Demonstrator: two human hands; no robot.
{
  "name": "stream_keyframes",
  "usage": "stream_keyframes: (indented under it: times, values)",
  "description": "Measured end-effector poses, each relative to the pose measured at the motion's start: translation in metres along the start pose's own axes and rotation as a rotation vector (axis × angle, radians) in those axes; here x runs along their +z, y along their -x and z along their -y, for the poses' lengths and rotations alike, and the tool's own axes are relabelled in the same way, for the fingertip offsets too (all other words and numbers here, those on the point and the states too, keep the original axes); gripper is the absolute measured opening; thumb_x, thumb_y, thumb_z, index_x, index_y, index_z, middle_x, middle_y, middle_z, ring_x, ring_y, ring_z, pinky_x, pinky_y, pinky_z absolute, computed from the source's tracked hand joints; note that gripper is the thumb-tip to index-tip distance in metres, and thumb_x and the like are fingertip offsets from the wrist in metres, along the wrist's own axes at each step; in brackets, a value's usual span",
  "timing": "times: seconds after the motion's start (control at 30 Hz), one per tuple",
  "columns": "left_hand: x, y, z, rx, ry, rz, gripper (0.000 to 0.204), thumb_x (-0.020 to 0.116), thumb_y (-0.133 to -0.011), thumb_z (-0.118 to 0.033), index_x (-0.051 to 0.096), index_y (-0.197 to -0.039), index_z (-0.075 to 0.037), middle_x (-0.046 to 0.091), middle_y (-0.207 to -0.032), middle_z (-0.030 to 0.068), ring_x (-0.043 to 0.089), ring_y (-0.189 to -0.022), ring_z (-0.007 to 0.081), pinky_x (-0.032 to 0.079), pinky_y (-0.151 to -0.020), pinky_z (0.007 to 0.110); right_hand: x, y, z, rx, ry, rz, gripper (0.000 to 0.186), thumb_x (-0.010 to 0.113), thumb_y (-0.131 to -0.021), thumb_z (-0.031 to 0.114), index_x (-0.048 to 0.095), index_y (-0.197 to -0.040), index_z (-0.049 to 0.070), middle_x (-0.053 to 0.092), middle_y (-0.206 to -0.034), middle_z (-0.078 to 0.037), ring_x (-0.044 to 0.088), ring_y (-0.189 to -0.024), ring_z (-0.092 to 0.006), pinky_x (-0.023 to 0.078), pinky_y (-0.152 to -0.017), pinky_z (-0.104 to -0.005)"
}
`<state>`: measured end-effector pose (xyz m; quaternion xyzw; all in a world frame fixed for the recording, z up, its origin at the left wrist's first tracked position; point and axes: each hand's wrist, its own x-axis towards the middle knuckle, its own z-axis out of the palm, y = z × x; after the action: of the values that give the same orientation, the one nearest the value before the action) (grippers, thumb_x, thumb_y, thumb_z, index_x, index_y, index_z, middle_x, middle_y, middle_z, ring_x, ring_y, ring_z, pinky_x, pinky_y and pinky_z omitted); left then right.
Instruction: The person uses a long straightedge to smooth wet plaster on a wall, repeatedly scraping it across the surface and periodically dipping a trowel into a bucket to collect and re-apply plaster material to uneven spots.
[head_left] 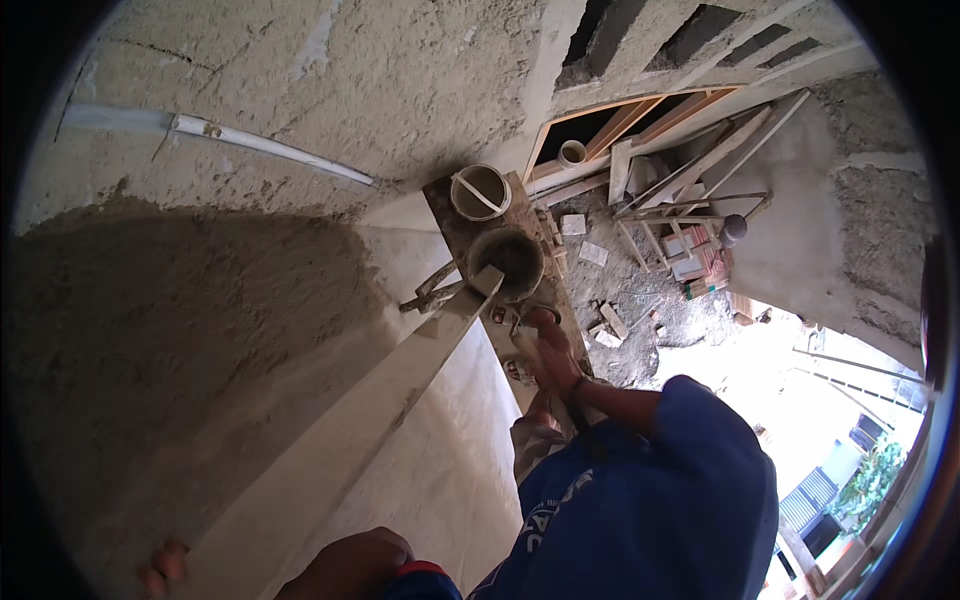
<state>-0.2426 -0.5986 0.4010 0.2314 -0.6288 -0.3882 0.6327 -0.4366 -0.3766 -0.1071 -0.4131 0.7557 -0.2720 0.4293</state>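
Note:
A long, pale straight board [340, 440] slants from the lower left up to a round mortar bucket [507, 262], where its far end overlaps the rim. At the board's near end, the fingers of my left hand [165, 568] curl round its edge; the rest of that hand is hidden. My right hand [550, 350] is low over the plank, closed beside a small pale, flat piece with a metal part. What exactly it grips is unclear. Behind the mortar bucket stands a second bucket [481, 192] with a pale strip across its top.
A narrow scaffold plank [560, 300] carries both buckets. The rough wall [190, 290] on the left has a dark, damp-looking plaster patch and a white pipe [270, 150]. Lower down at the right are rubble, loose blocks [593, 253], and a wooden trestle [660, 225] by stacked boards.

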Motion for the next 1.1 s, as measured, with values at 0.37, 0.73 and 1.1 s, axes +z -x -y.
stream_keyframes:
  times: [0.37,0.73,1.1]
  values:
    - [-0.029,0.035,-0.031,-0.024,-0.073,-0.091,0.054,0.051,-0.077,-0.051,0.049,-0.107,-0.006,0.049,-0.091,0.0173,0.044,-0.080,0.0302,0.032,-0.070,0.040,-0.042,-0.079,-0.077,0.695,0.021,0.330,0.032,0.057,-0.075,0.028,0.052,-0.089,-0.001,0.057,-0.062,-0.014,0.057,-0.046,-0.0216,0.046,-0.040,-0.0391]
    - [-0.089,0.104,-0.030,-0.209,-0.152,-0.132,0.075,0.057,-0.064,-0.064,0.049,-0.110,-0.005,0.042,-0.096,0.0122,0.037,-0.081,0.0263,0.026,-0.071,0.038,0.023,-0.111,-0.170,0.848,-0.440,0.190,0.019,0.051,-0.078,0.029,0.046,-0.076,0.011,0.041,-0.050,-0.002,0.038,-0.035,-0.0147,0.027,-0.032,-0.0279]
    - [-0.085,0.123,0.006,-0.178,-0.356,-0.175,0.073,0.047,-0.069,-0.069,0.048,-0.108,-0.008,0.047,-0.088,0.0143,0.041,-0.076,0.0265,0.030,-0.062,0.038,0.110,-0.172,-0.120,0.786,-0.442,0.186,0.031,0.051,-0.078,0.034,0.056,-0.076,0.004,0.059,-0.070,-0.015,0.060,-0.066,-0.0293,0.047,-0.058,-0.0394]
